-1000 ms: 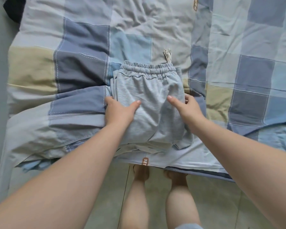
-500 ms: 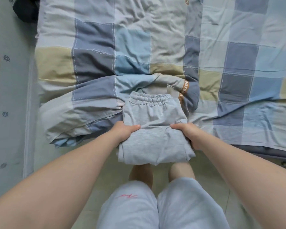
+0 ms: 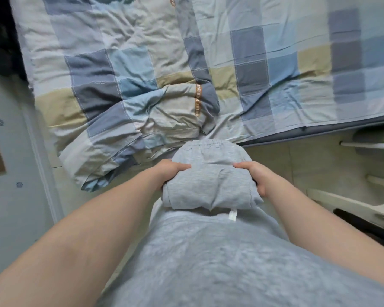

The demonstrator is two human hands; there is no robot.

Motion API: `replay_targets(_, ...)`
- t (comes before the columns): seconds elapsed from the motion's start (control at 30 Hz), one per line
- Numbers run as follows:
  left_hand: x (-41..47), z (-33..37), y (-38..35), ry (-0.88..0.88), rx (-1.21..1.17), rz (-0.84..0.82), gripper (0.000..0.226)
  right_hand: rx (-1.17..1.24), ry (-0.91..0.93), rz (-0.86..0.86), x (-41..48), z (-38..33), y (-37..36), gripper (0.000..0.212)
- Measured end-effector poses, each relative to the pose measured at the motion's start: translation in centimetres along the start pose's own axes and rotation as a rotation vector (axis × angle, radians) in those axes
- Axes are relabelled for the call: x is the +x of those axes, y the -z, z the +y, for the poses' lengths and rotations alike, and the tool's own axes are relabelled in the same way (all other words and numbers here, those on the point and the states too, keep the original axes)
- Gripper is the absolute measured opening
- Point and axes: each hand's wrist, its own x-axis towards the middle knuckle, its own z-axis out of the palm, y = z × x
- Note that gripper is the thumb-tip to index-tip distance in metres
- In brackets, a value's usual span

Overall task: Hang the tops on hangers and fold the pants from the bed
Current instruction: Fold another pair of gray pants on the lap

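Nearest the camera, the person's grey top (image 3: 208, 258) fills the lower field, with both forearms reaching forward over it. Just beyond, the folded grey pants (image 3: 211, 182) are held as a compact bundle in front of the body. They are above the floor (image 3: 282, 165) and just off the near edge of the bed (image 3: 319, 130), with the elastic waistband facing away from the person. The left hand (image 3: 172, 173) grips the bundle's left side and the right hand (image 3: 256, 177) grips its right side. Each thumb lies across the top, and the fingers beneath are hidden. The hands are apart, with the bundle between them. Beyond lies the checked quilt (image 3: 142, 63), rumpled near the bed's edge.

The step in hand appears to be carrying the folded pants to a resting place. To do it well, even pressure from both sides should hold the layers together. The bundle is best kept level and lowered flat, both hands releasing together so the folds do not spring open.
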Motion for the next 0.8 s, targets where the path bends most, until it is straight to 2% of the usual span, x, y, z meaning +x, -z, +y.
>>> replay_targets(0.2, -4.3, 3.9, -6.0, -0.17, 0.085, -0.014, 0.035, 0.236, 0.179, 0.013, -4.8, 3.5, 6.6, 0.026)
replay_targets(0.27, -5.6, 4.7, -9.0, -0.237, 0.122, -0.033, 0.042, 0.308, 0.249, 0.019, -6.5, 4.9, 9.4, 0.026)
replay_targets(0.37, -8.0, 5.4, -14.4, -0.35, 0.164, -0.036, 0.068, 0.376, 0.345, 0.057, -9.6, 7.5, 14.1, 0.027)
replay_targets(0.4, -8.9, 5.5, -16.5, -0.378, 0.179, -0.05, 0.062, 0.396, 0.381, 0.071, -10.6, 8.6, 15.9, 0.029)
replay_targets(0.47, -11.5, 5.4, -21.2, -0.436, 0.199, -0.071, 0.028, 0.446, 0.46, 0.109, -12.6, 11.2, 19.7, 0.042)
replay_targets(0.57, -14.7, 4.4, -28.6, -0.536, 0.254, -0.08, 0.02, 0.541, 0.552, 0.168, -15.4, 15.8, 25.7, 0.078)
replay_targets(0.6, -15.6, 4.0, -31.2, -0.565, 0.258, -0.082, 0.018, 0.574, 0.58, 0.186, -16.5, 17.6, 27.8, 0.082)
replay_targets(0.63, -16.5, 3.9, -33.8, -0.587, 0.264, -0.092, 0.022, 0.617, 0.606, 0.199, -17.7, 19.3, 29.7, 0.078)
replay_targets(0.73, -19.2, 3.9, -40.9, -0.665, 0.345, -0.156, 0.019, 0.735, 0.69, 0.252, -21.3, 24.6, 34.8, 0.038)
replay_targets(0.8, -21.4, 4.1, -45.4, -0.724, 0.421, -0.213, 0.018, 0.821, 0.743, 0.3, -23.6, 27.9, 37.4, 0.025)
